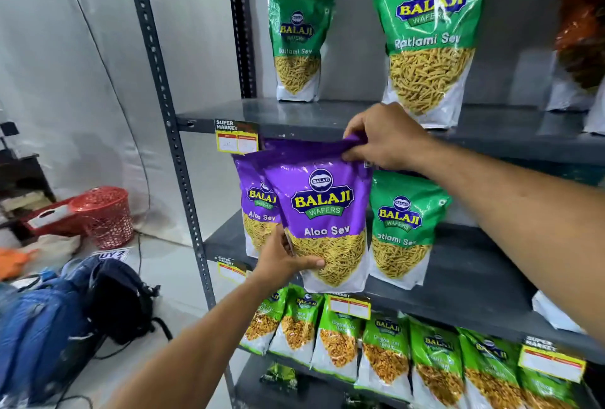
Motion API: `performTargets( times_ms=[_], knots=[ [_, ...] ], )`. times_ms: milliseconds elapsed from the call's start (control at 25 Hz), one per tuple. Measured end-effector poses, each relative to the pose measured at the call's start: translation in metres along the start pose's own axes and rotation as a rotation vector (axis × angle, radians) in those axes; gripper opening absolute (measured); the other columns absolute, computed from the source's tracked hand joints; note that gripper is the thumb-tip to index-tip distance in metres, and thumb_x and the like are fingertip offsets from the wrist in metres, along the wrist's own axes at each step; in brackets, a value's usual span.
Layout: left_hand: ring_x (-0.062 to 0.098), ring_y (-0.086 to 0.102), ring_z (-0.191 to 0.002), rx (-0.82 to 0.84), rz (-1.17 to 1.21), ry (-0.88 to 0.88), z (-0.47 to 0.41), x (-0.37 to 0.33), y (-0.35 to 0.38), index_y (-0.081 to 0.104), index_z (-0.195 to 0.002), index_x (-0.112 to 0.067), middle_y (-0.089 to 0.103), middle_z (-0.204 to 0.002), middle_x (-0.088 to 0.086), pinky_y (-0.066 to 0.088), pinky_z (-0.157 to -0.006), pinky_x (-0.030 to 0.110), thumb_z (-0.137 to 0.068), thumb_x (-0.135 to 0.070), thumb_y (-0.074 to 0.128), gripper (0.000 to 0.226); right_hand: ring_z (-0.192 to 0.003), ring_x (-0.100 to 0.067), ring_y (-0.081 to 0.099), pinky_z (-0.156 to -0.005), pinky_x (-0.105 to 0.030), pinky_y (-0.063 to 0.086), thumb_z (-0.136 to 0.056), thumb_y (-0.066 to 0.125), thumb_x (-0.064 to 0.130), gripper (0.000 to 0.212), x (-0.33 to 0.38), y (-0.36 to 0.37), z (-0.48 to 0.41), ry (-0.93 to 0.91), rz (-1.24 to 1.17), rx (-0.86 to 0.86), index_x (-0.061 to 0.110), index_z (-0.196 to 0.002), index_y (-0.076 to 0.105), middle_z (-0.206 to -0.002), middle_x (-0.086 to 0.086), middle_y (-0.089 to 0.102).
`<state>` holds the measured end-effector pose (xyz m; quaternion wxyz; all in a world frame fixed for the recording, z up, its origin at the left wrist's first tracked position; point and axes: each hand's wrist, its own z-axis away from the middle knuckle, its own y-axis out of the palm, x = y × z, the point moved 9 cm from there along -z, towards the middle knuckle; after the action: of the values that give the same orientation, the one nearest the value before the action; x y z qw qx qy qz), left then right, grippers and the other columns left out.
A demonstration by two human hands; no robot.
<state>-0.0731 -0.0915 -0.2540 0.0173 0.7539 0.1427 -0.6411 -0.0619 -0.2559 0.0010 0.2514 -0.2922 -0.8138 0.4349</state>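
A purple Aloo Sev pouch (324, 209) stands at the front of the middle shelf (465, 281) of a grey metal rack. My right hand (383, 137) pinches its folded top edge. My left hand (281, 261) grips its lower left corner, thumb across the front. A second purple Aloo Sev pouch (252, 209) stands just behind it to the left. A green Ratlami Sev pouch (402, 228) stands beside it on the right.
Two green Ratlami Sev pouches (429, 35) (299, 42) stand on the upper shelf. Several green pouches (386, 353) line the lower shelf. Price tags (236, 137) hang from shelf edges. On the floor at left lie a red basket (104, 215) and backpacks (65, 320).
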Motion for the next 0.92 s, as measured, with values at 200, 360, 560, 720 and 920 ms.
performTargets(
  times_ms=[200,360,560,720,920],
  knots=[
    [0.015,0.068,-0.094,-0.081,-0.091,-0.046,-0.017,0.042,0.013,0.052,-0.114,-0.010,0.072,-0.101,-0.003,0.053,-0.083,0.020,-0.046,-0.004,0.095,0.081,-0.097,-0.036,0.065,-0.069,-0.037,0.050,-0.081,0.062,0.027,0.021,-0.023,0.067,0.000,-0.145,0.549,0.171,0.027,-0.101,0.065,-0.102,-0.011,0.071],
    [0.022,0.068,-0.105,-0.097,-0.085,-0.080,-0.045,0.079,0.021,0.050,-0.117,-0.019,0.071,-0.107,-0.004,0.057,-0.090,0.038,-0.040,0.001,0.096,0.091,-0.098,-0.038,0.065,-0.061,-0.035,0.041,-0.081,0.052,0.006,0.028,-0.039,0.120,-0.010,-0.192,0.714,0.282,0.020,-0.105,0.059,-0.106,-0.013,0.069],
    [0.021,0.064,-0.098,-0.126,-0.169,-0.147,-0.077,0.091,0.028,0.051,-0.110,-0.008,0.065,-0.096,-0.006,0.051,-0.090,0.034,-0.051,-0.011,0.095,0.074,-0.103,-0.039,0.062,-0.070,-0.039,0.047,-0.084,0.043,0.007,0.027,-0.081,0.143,-0.038,-0.089,0.615,0.326,0.014,-0.106,0.056,-0.113,-0.019,0.064],
    [0.023,0.059,-0.103,-0.124,-0.240,-0.164,-0.097,0.090,0.031,0.048,-0.112,-0.006,0.058,-0.102,0.000,0.043,-0.085,0.030,-0.057,-0.019,0.093,0.072,-0.109,-0.034,0.057,-0.079,-0.031,0.041,-0.082,0.037,0.018,0.022,-0.107,0.150,-0.051,0.067,0.329,0.321,0.013,-0.094,0.054,-0.120,-0.021,0.059],
    [0.024,0.049,-0.121,-0.316,-0.169,-0.067,-0.064,0.098,0.031,0.043,-0.126,-0.011,0.054,-0.127,0.006,0.041,-0.103,0.036,-0.060,-0.019,0.092,0.082,-0.125,-0.031,0.047,-0.096,-0.033,0.039,-0.088,0.055,0.025,0.035,-0.124,0.137,-0.050,0.129,0.262,0.284,0.016,-0.121,0.049,-0.139,-0.013,0.049]
  ],
)
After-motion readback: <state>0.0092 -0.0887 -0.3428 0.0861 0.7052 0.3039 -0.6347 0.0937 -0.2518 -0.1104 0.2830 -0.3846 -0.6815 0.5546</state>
